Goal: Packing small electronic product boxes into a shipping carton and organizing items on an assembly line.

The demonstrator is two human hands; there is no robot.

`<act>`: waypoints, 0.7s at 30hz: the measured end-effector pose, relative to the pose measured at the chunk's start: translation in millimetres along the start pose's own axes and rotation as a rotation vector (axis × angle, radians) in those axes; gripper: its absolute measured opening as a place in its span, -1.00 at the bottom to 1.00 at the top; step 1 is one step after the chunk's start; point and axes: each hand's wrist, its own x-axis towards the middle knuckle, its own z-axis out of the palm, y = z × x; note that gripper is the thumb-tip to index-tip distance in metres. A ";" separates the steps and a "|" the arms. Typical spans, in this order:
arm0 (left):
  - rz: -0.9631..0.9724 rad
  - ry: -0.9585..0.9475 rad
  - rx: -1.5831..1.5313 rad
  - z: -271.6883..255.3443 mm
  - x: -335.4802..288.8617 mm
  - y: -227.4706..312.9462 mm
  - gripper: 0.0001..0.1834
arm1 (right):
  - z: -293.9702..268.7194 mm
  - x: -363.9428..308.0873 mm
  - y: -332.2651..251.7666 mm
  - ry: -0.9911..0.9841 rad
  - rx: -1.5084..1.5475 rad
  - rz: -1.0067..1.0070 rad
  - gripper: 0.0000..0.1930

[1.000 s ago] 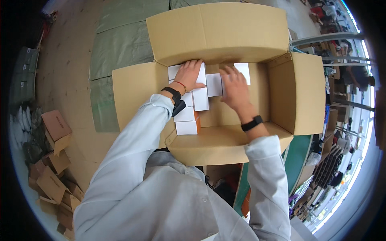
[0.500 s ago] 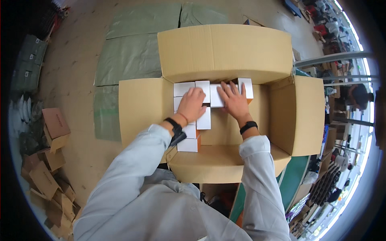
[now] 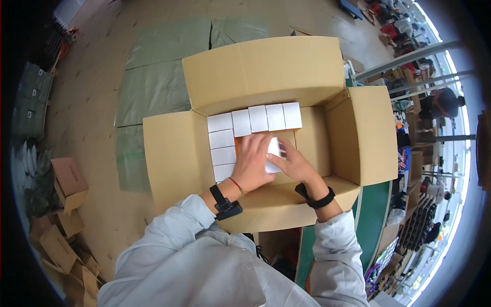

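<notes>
Resting flat with fingers pressed together, the left hand [image 3: 250,163] lies at frame centre inside the open cardboard carton [image 3: 169,153], beside the column of white boxes [image 3: 223,153]. Between both hands, a small white box [image 3: 273,153] stands with its long axis running top to bottom of the frame. The right hand [image 3: 294,165] pinches its right edge. Half a second ago both hands lay higher, spread over the row.
</notes>
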 end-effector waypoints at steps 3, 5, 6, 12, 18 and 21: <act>0.100 0.107 -0.323 -5.0 30.4 26.9 0.17 | -34.5 -12.9 -55.4 -0.016 0.081 -0.097 -0.18; 0.161 0.134 -0.433 6.8 60.2 27.9 0.21 | -52.4 -12.1 -68.6 0.168 0.001 -0.145 -0.19; 0.221 0.152 -0.540 12.5 72.5 29.7 0.26 | -63.5 -6.1 -73.5 0.247 -0.043 -0.195 -0.23; -0.231 0.204 -0.337 60.4 47.8 -26.1 0.00 | -134.7 60.6 -6.1 0.423 -0.146 -0.041 -0.30; -0.566 -0.023 0.333 74.9 28.2 -104.8 0.06 | -136.3 111.1 81.9 0.252 0.096 0.105 -0.27; -0.597 -0.122 0.473 71.0 26.7 -100.9 0.11 | -129.7 111.7 73.1 0.228 -0.010 0.095 -0.25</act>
